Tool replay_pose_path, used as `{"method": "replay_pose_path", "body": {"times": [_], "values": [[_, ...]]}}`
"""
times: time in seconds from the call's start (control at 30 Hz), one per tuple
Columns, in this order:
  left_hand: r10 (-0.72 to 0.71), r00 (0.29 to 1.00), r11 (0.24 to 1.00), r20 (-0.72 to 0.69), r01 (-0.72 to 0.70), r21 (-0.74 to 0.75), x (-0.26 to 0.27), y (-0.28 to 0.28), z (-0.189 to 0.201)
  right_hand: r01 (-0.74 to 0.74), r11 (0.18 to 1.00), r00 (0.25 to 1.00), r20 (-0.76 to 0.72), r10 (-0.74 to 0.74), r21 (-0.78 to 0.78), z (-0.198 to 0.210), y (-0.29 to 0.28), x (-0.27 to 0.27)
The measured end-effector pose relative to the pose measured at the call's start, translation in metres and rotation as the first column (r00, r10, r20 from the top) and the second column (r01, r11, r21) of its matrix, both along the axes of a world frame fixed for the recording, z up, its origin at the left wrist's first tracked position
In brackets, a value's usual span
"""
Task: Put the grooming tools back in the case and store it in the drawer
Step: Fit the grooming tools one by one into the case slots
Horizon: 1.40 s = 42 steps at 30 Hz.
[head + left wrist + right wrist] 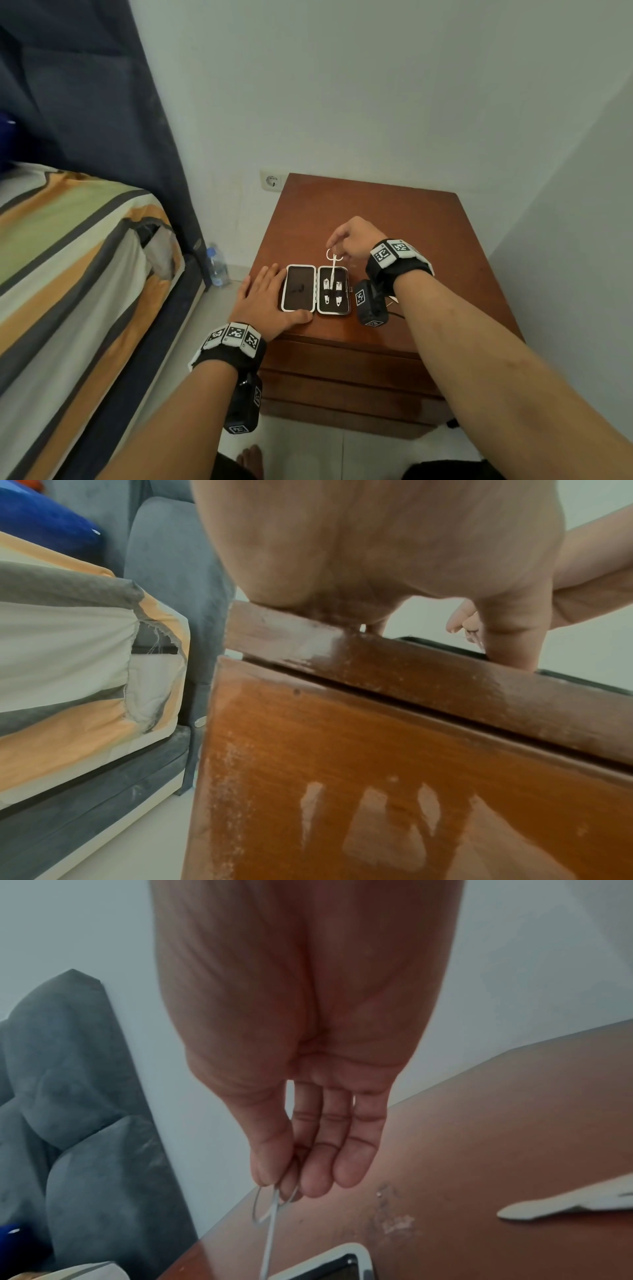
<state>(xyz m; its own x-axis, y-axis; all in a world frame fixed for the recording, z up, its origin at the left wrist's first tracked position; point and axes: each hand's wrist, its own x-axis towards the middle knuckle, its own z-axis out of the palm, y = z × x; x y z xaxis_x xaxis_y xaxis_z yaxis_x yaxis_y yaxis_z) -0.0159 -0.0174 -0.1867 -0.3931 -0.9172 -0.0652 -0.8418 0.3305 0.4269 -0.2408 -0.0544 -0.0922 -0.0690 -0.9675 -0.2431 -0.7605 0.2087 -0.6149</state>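
Small silver scissors (333, 265) with round finger loops, hanging tips-down over the right half of the open white-rimmed dark-lined grooming case (315, 289), long axis running from the loops at the case's far edge toward its near edge. Pinching the loops between thumb and fingertips: right hand (354, 238), just beyond the case. Lying flat with straight fingers against the case's left side, thumb along its near edge: left hand (265, 305), steadying. Resting under the case: reddish-brown wooden nightstand (394, 212).
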Motion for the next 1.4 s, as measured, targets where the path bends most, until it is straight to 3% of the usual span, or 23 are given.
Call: {"method": "replay_pose_path", "body": {"times": [0.3, 0.77, 1.4], "values": [[0.003, 1.0, 1.0, -0.016, -0.003, 0.011, 0.0, 0.0, 0.0, 0.007, 0.999, 1.0, -0.011, -0.008, -0.031, -0.012, 0.006, 0.002], [0.005, 1.0, 1.0, 0.004, -0.005, 0.011, -0.001, 0.001, 0.002, -0.095, 0.996, 0.991, -0.097, 0.094, 0.0, -0.025, 0.013, 0.007], [0.018, 1.0, 1.0, 0.021, -0.019, 0.004, -0.002, 0.003, 0.002, -0.194, 0.981, 0.96, -0.205, 0.191, 0.008, -0.017, 0.039, 0.003]]}}
